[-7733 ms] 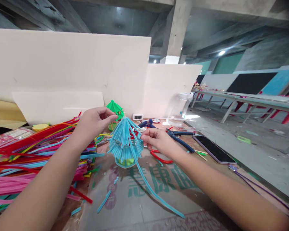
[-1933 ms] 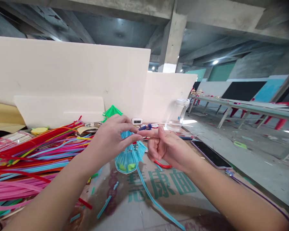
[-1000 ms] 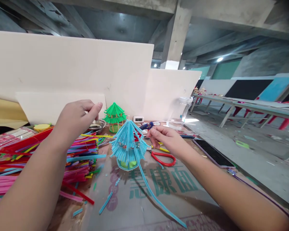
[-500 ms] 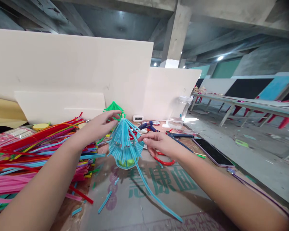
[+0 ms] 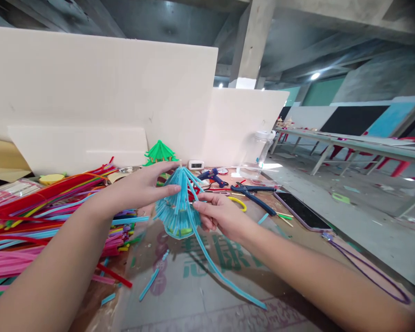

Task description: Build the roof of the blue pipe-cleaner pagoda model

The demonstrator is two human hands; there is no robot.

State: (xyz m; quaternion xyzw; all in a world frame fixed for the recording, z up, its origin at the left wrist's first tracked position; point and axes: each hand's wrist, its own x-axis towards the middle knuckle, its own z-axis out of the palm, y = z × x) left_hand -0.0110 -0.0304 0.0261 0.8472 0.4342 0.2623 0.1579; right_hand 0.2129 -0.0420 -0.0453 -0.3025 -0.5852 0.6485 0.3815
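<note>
A small blue model pavilion (image 5: 176, 221), its tiered roofs covered in pipe cleaners, stands on the printed sheet in front of me. My left hand (image 5: 152, 184) grips its upper roof from the left, thumb across the front and fingers behind the peak. On the right side, my right hand (image 5: 216, 212) pinches a long blue pipe cleaner (image 5: 214, 269) close to the roof. That strip's free end trails down onto the sheet. Behind the right hand shows a yellow ring-shaped handle (image 5: 241, 203), the rest of it hidden.
Pipe cleaners (image 5: 55, 221) in many colours heap at left. Behind stand a green pavilion (image 5: 159, 152), a small digital clock (image 5: 196, 164) and a glue gun (image 5: 214, 177). Pliers (image 5: 256, 196), a phone (image 5: 300, 210) and a clear jug (image 5: 257, 154) lie or stand right. Blue offcuts (image 5: 148, 285) lie in front.
My left hand has come down over the roof, its thumb now across the front. My right hand has closed on the strip. A red loop below the right hand no longer shows.
</note>
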